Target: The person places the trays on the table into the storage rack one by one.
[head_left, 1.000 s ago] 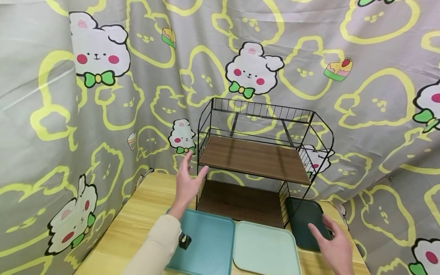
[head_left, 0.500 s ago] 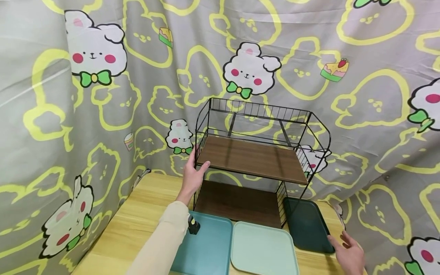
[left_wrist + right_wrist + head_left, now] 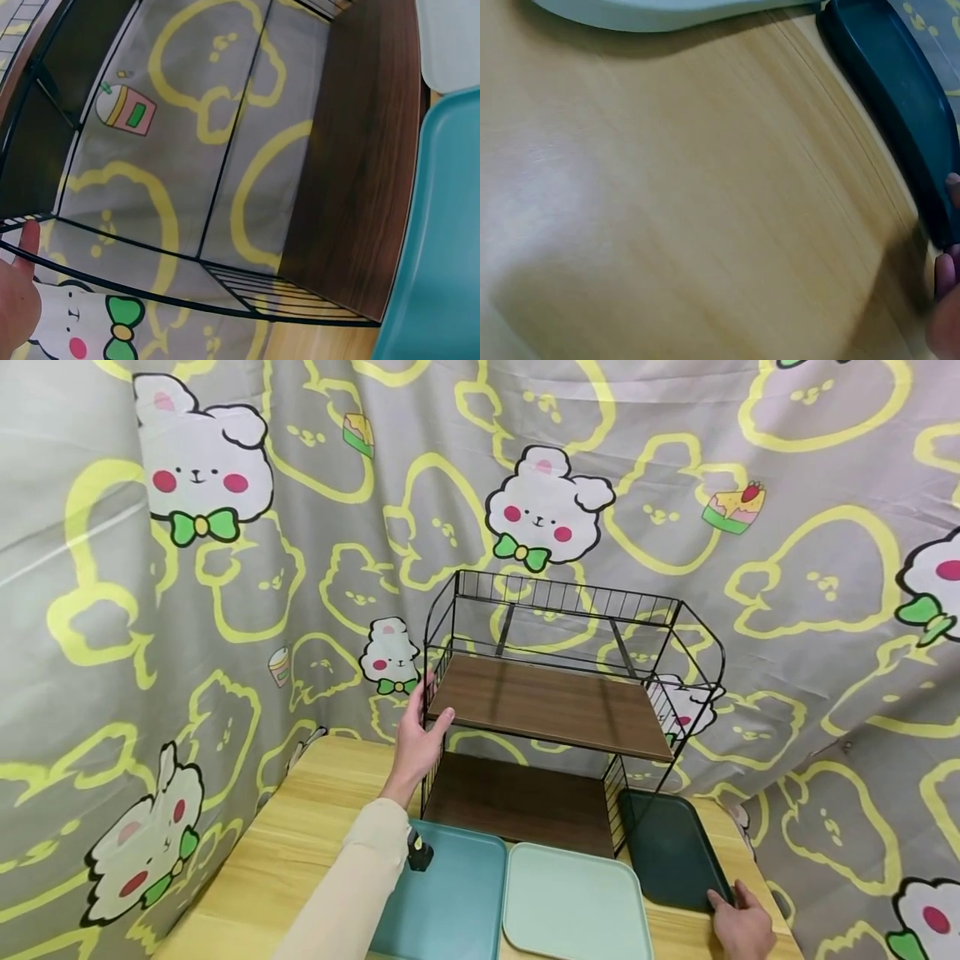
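So far, nothing sits on the wire rack (image 3: 558, 710): both wooden shelves are bare. It stands at the back of the wooden table (image 3: 300, 835). Your left hand (image 3: 418, 742) curls round its front-left post, thumb on the shelf edge. Your right hand (image 3: 741, 927) touches the near corner of the dark green tray (image 3: 671, 847), fingers bent at the rim; whether they pinch it, I cannot tell. The teal tray (image 3: 450, 893) and mint tray (image 3: 573, 902) lie flat in front, untouched. Judgement: all trays remain to be moved.

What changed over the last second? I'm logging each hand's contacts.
The left hand moved up from open air to grip the wire shelf rack at its left front post. The right hand slid back off the dark green tray to its near right corner. Trays and rack stayed put.
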`<state>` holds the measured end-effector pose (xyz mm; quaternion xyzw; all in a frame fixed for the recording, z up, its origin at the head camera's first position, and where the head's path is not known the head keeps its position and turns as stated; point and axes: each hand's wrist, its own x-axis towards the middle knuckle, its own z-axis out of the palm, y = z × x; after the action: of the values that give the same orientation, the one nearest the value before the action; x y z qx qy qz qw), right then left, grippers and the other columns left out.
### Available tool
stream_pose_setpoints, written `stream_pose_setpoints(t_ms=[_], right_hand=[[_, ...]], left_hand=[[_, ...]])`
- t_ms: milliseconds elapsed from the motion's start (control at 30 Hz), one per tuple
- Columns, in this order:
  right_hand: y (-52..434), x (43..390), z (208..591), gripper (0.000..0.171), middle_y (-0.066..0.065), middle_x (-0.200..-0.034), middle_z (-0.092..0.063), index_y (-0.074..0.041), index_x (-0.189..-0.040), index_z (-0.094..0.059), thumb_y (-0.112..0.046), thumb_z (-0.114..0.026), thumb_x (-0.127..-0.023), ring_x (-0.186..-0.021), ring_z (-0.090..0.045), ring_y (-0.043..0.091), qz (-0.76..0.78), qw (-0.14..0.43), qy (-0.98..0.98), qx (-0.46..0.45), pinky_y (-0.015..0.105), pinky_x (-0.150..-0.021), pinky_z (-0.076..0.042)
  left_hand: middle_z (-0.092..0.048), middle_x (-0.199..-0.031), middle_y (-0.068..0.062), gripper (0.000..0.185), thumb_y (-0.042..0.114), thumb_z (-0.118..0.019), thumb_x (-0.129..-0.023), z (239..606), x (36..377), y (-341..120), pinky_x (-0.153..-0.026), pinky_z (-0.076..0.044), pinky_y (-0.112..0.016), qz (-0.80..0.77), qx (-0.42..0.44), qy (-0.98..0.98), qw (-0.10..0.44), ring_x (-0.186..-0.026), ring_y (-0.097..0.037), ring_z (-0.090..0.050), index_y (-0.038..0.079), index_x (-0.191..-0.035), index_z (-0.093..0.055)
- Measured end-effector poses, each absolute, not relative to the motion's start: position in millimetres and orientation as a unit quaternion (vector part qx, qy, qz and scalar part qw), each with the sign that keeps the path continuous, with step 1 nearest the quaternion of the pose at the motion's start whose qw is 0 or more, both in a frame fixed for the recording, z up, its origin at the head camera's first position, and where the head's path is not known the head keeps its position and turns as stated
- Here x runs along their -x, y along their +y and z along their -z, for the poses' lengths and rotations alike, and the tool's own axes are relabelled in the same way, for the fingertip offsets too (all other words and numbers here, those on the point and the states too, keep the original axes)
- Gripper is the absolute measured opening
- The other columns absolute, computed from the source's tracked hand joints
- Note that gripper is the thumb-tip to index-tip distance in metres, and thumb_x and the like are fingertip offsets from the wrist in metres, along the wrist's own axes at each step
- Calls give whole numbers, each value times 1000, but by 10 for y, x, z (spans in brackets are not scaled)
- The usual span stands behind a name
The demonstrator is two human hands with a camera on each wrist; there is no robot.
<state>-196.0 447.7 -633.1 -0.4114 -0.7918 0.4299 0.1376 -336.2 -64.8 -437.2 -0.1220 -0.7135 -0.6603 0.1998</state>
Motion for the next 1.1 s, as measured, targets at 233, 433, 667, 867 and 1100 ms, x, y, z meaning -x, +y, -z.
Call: stream_pose_setpoints(t_ms=[233, 433, 667, 867, 1100], right_hand=[[4500, 1972, 6290, 54, 27, -153, -51, 0, -154, -51, -17, -63, -103, -148, -40, 47, -421, 138, -779, 444, 57, -129, -18], [4524, 2020, 6226, 49, 21, -147, -60, -3, -147, -62, -21, -69, -101, -149, -43, 43, -452, 177, -737, 470, 56, -128, -23], [4630, 2003, 6162, 38, 22, -135, -67, 2, -132, -70, -24, -65, -104, -139, -47, 47, -382, 179, -798, 430, 58, -123, -27], [4709, 1953, 6060, 36, 28, -145, -59, -2, -132, -69, -24, -60, -105, -138, -45, 53, -346, 146, -830, 412, 62, -122, -26], [4751, 1873, 5843, 33, 29, -151, -54, -2, -129, -73, -21, -59, -104, -138, -43, 52, -363, 130, -801, 457, 61, -119, -35]], left_hand=[[-45, -169, -4, 69, 21, -68, -105, 4331, 3342, -657, -133, -26, -47, 663, 125, -714, 187, -160, -23, -38, 28, -166, -36], [-46, -168, -3, 72, 20, -69, -104, 4295, 3344, -681, -132, -28, -46, 665, 111, -716, 179, -160, -23, -38, 25, -167, -34], [-48, -167, -5, 73, 23, -70, -104, 4292, 3364, -699, -133, -28, -46, 665, 111, -717, 178, -160, -23, -37, 27, -167, -34], [-48, -166, -6, 72, 22, -70, -104, 4306, 3377, -684, -132, -28, -46, 667, 112, -715, 180, -159, -24, -38, 27, -166, -36], [-44, -169, -7, 73, 16, -68, -105, 4313, 3385, -655, -134, -24, -45, 675, 110, -711, 166, -161, -24, -34, 19, -168, -32]])
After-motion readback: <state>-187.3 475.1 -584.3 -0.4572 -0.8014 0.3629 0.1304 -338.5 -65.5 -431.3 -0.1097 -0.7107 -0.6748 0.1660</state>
